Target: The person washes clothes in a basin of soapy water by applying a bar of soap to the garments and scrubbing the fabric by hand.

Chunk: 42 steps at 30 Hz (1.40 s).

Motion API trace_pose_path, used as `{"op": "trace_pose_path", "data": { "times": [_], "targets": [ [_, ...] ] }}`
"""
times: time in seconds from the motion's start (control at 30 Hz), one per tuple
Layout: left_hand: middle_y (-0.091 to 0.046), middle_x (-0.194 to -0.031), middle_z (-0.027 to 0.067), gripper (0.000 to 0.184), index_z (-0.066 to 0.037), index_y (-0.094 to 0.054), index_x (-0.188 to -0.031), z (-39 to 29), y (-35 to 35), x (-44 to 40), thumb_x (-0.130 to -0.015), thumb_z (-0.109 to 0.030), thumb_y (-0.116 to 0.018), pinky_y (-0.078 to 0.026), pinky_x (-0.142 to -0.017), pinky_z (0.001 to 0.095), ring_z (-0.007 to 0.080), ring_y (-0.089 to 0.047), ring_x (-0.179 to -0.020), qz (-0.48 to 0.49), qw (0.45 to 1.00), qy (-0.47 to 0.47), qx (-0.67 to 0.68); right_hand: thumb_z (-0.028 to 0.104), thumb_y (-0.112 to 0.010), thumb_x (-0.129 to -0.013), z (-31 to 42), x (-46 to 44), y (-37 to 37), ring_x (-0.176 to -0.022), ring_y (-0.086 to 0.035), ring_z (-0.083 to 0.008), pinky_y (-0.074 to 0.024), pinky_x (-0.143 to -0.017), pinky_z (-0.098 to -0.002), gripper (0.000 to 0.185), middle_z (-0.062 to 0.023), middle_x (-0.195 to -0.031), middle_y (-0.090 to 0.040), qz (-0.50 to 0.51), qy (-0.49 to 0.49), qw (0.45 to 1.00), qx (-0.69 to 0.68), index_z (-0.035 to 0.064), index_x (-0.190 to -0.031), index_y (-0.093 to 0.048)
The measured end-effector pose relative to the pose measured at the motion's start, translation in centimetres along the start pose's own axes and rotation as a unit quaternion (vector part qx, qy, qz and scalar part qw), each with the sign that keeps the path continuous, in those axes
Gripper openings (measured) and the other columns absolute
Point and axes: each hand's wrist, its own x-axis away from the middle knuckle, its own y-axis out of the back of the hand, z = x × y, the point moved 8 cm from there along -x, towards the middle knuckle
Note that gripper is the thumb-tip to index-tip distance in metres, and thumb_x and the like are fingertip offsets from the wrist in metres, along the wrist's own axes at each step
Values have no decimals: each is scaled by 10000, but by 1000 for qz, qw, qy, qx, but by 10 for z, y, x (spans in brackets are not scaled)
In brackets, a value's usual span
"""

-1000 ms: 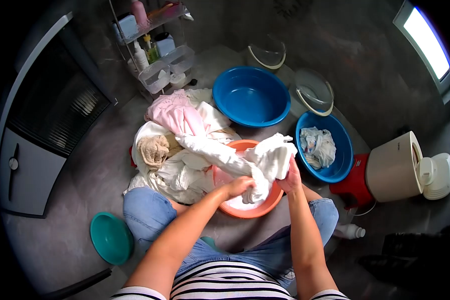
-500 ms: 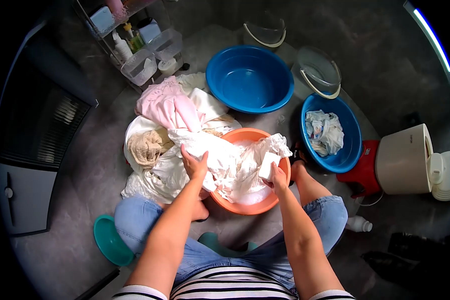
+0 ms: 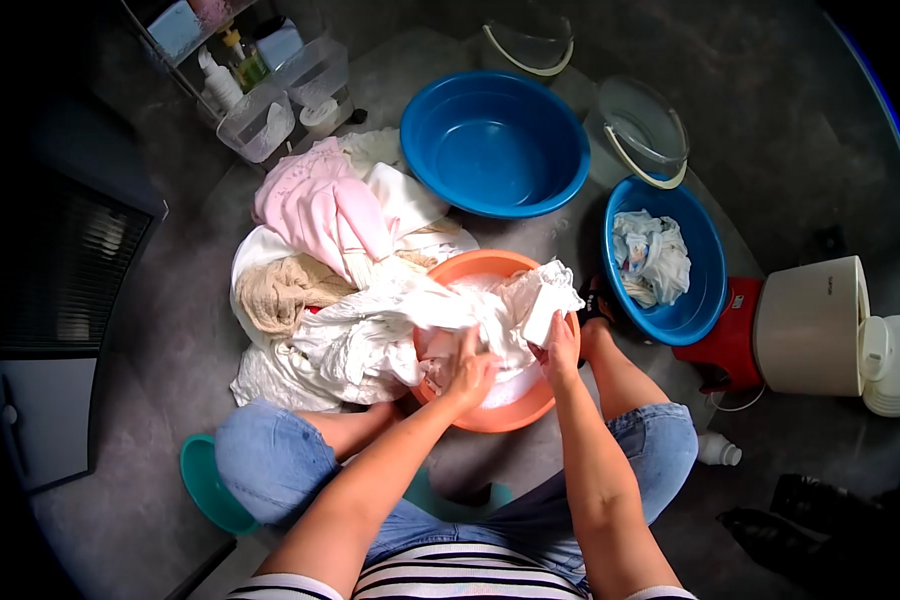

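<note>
My right hand [image 3: 562, 350] grips a white bar of soap [image 3: 542, 318] at the right side of the orange basin [image 3: 560, 392], against a bunched white cloth with a frilly edge [image 3: 518, 298]. My left hand [image 3: 472, 378] is over the basin's middle, its fingers stretched over the cloth and its thumb apart; motion blurs the fingertips. The cloth spreads from the basin leftward onto the laundry heap. Pale, sudsy water [image 3: 515, 385] shows at the basin's front.
Left of the basin lies heaped laundry with a pink garment [image 3: 322, 205] and a beige cloth [image 3: 285, 290]. Behind stands a big blue basin [image 3: 495, 145]. A smaller blue basin [image 3: 715, 255] holds white clothes, beside a red and cream appliance [image 3: 810, 315]. A teal basin [image 3: 210, 485] sits front left.
My left hand has moved right, from the cloth at the basin's left rim to over the basin's middle. The cloth beneath has slumped lower. My right hand still grips the soap.
</note>
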Motion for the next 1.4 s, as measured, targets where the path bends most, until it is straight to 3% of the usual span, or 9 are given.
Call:
{"op": "trace_pose_path", "data": {
  "times": [0.1,0.33,0.5,0.63,0.9,1.03,1.1,1.3,1.4],
  "targets": [
    [-647,-1131,116,215,-109,-715,-1020,39,-67,35,-827,-178,-648,-481,-878,362,267,-617,-1012,454,862,182,129,494,-518,-938,-9,-8,14,-833,-650,-140,-549,-684,-315,418,4,-985,-662,-18,0,1000,19,150,-1169,-576],
    [-674,-734,90,148,-88,-661,-984,97,39,-11,-847,-120,-614,-521,-668,340,217,-665,-687,-39,967,229,101,395,-541,-955,-25,-14,-2,-613,-595,-109,-506,-519,-275,330,-23,-796,-631,-44,30,985,164,71,-924,-599],
    [-201,-1531,149,914,-80,-145,-1496,107,136,-14,-789,-306,-678,-305,-1092,435,354,-249,-1379,-45,895,396,-200,374,-559,-946,-53,-32,-125,-687,-617,-129,-508,-565,-291,312,-22,-825,-645,106,18,981,160,86,-1038,-635],
    [-6,-1548,243,888,-60,-120,-1498,149,191,13,-813,-266,-645,-226,-1133,438,404,-184,-1396,-139,846,483,-181,404,-567,-935,-58,-2,-236,-850,-621,-174,-511,-708,-352,481,-77,-1043,-650,208,-32,970,117,75,-1281,-508],
    [-190,-1508,249,772,-93,-301,-1451,69,167,-15,-763,-77,-650,-255,-1105,465,442,-265,-1350,-135,960,129,-211,260,-681,-821,-55,-4,-181,-1118,-552,-303,-451,-926,-402,562,-160,-1204,-578,148,242,806,520,100,-1323,-484],
    [-462,-1355,196,521,-74,-536,-1275,69,87,-22,-762,-49,-622,-344,-1058,445,376,-427,-1252,17,993,-37,-110,353,-810,-610,-66,-4,-91,-1426,-102,-422,-220,-1009,-734,883,-167,-1550,-143,107,102,602,784,254,-1389,-407],
    [-477,-1364,158,535,-102,-558,-1265,74,37,-16,-744,-112,-678,-359,-1061,426,344,-430,-1277,147,981,-41,-117,373,-821,-569,-73,4,-46,-1406,-221,-390,-255,-1059,-643,938,-167,-1527,-244,131,48,504,852,213,-1394,-404],
    [-360,-1474,89,605,-163,-506,-1323,71,-37,6,-762,-253,-716,-313,-1078,484,317,-307,-1369,258,950,28,-174,417,-790,-608,-93,-32,1,-1101,-600,-331,-466,-957,-391,785,-153,-1304,-541,222,-120,549,797,156,-1303,-534],
    [-455,-1408,112,506,-154,-547,-1280,92,-65,9,-809,-292,-670,-379,-1018,486,313,-415,-1299,313,912,13,-266,432,-751,-686,-62,-13,-49,-995,-628,-353,-495,-885,-442,581,-148,-1290,-549,255,198,537,779,137,-1165,-607]
  ]
}}
